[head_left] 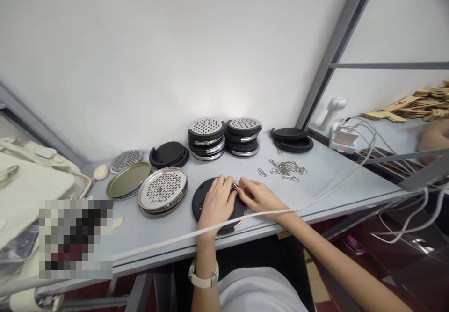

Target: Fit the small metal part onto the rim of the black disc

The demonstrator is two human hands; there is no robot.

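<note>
The black disc [239, 209] lies on the table [329, 176] near its front edge, beneath both hands. The left hand [218, 202] covers its middle, its grip unclear; the right hand [261, 197], close beside, pinches a small metal piece [235, 187] over the disc's far part. Metal clips [288, 169] lie beyond, rightward.

Room right of the right hand [263, 197]
Clips [288, 168] lie beyond it, stacked discs [207, 140] beyond the left hand [216, 203]; a white cable [157, 244] crosses both.
</note>
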